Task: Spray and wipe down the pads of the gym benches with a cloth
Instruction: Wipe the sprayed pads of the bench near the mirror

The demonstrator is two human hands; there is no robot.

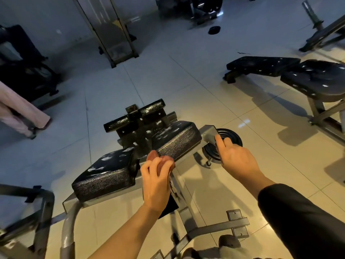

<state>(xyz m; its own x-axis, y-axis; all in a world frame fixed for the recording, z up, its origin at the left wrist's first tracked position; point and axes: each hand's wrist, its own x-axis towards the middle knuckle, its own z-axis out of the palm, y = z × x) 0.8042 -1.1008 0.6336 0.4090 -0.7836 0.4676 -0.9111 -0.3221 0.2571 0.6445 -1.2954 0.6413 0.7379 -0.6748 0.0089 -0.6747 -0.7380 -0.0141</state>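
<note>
Two pads at frame centre, left pad and right pad: both streaked with white spray, unwiped, so wiping remains, I judge. My left hand, curled, pinches a reddish cloth at the right pad's near edge. My right hand, loosely curled with forefinger out, touches the frame.

Two pads side by side, weight plate to their right
</note>
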